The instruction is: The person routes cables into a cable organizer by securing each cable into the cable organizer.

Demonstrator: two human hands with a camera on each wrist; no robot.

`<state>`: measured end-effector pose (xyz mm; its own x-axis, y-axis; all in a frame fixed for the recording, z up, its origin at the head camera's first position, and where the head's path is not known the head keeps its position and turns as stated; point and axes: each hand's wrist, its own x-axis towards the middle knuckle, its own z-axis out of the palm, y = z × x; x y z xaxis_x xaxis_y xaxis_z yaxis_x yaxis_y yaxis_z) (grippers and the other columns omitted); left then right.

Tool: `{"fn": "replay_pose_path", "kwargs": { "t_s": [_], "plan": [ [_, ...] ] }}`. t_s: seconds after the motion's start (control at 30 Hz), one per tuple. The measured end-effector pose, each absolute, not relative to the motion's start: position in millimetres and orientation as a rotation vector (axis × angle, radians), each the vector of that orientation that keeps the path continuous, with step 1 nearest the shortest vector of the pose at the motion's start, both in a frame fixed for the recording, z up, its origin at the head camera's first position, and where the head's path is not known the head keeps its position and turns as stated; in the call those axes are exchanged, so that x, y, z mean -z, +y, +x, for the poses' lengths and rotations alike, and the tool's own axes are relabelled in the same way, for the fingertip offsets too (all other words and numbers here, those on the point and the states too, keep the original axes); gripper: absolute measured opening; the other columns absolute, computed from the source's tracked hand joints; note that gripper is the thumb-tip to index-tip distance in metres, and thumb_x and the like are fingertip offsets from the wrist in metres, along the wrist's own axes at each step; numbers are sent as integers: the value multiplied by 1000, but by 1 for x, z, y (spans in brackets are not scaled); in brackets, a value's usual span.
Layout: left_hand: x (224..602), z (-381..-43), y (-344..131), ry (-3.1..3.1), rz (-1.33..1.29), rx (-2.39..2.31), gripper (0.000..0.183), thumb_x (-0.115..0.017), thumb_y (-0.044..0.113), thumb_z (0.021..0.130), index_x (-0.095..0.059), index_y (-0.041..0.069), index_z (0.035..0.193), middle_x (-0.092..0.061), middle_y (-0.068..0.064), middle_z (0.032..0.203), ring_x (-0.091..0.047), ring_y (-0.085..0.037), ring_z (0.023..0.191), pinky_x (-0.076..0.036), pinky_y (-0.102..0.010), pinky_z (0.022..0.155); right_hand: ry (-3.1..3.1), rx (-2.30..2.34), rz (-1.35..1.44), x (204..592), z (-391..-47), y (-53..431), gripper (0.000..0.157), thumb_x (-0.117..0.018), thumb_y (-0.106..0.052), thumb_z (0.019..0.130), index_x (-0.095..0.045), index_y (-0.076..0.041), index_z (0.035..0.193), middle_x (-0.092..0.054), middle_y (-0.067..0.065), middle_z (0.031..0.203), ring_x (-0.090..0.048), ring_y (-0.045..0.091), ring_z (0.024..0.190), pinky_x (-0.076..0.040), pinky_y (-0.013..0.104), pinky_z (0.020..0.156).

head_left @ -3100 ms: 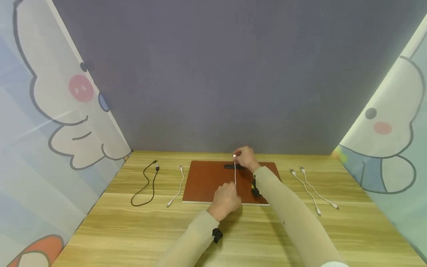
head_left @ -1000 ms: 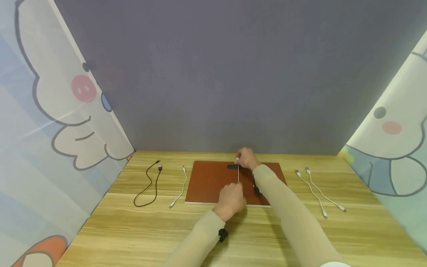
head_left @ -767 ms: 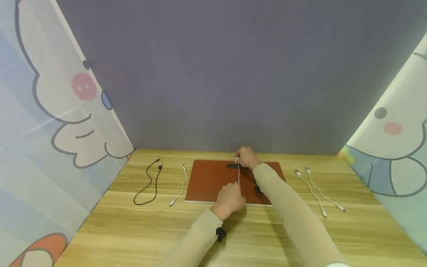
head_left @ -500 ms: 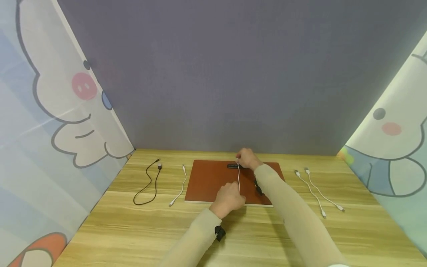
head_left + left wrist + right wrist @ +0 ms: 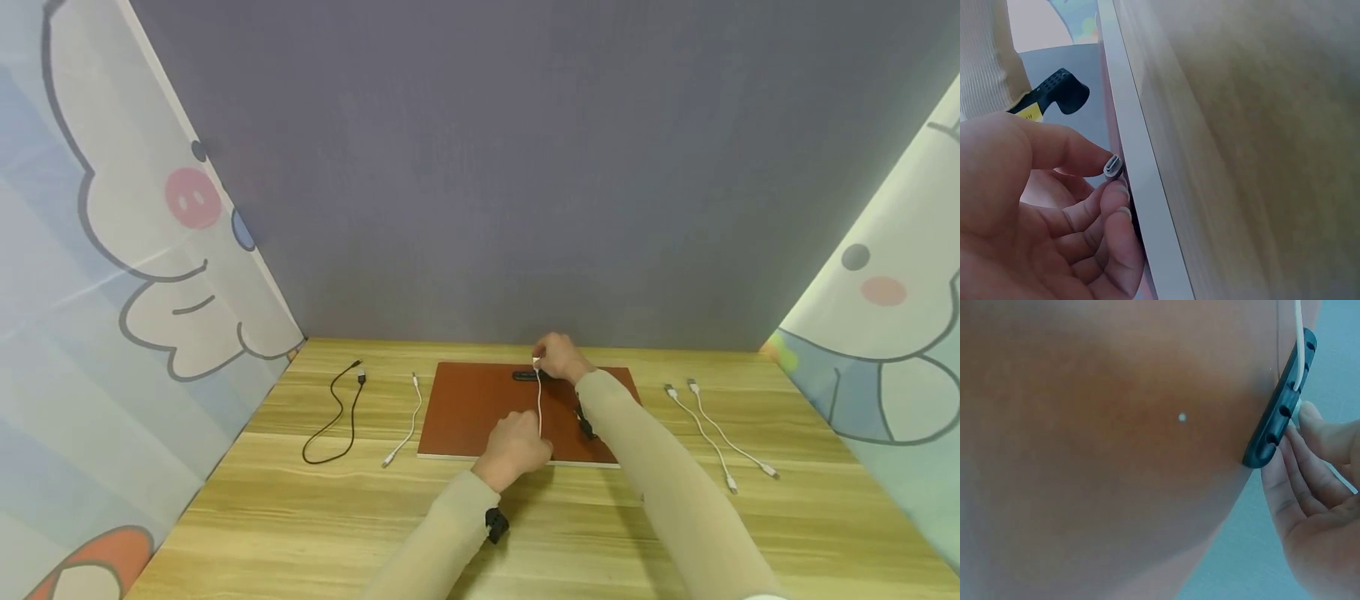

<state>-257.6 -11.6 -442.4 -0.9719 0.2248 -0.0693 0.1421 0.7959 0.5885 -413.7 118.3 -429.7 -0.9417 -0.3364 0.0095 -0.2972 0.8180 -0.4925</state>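
Observation:
A thin white USB cable (image 5: 540, 404) stretches between both hands over a brown board (image 5: 468, 404). At the board's front edge, my left hand (image 5: 514, 450) pinches the cable's small end, whose USB-C-like plug (image 5: 1113, 166) pokes out between thumb and fingers in the left wrist view. My right hand (image 5: 561, 357) holds the larger white end at the board's back edge, just behind a black notched cable clip (image 5: 1264, 449). In the right wrist view the cable crosses the clip at one of its notches; how deep it sits there I cannot tell. Fingers mostly hide the larger plug.
On the wooden table (image 5: 300, 533), a black cable (image 5: 351, 427) and a short white cable (image 5: 412, 417) lie left of the board. Two white cables lie to its right, an inner one (image 5: 703, 432) and an outer one (image 5: 729, 440). A grey panel (image 5: 525, 183) rises behind.
My right hand has come slightly down, bringing the larger plug closer to the clip. The cable has gone from taut to slightly bowed. My left hand stays at the board's front edge.

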Motion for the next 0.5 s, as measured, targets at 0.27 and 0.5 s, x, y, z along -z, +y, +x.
{"fn": "replay_pose_path", "kwargs": {
  "t_s": [0.27, 0.5],
  "plan": [
    [444, -260, -11, 2839, 310, -865, 22, -65, 15, 91, -58, 9, 71, -47, -3, 59, -38, -15, 44, -32, -30, 42, 2904, 847, -497, 427, -407, 125, 28, -69, -8, 97, -69, 4, 122, -68, 20, 116, -64, 35, 106, -55, 44, 87],
    [443, -261, -11, 2831, 307, -846, 19, -64, 17, 93, -58, 8, 78, -47, -3, 61, -37, -15, 44, -31, -31, 42, 2909, 835, -546, 416, -401, 133, 25, -64, -6, 98, -70, 2, 121, -69, 19, 117, -65, 35, 108, -56, 43, 86]
  ]
}}
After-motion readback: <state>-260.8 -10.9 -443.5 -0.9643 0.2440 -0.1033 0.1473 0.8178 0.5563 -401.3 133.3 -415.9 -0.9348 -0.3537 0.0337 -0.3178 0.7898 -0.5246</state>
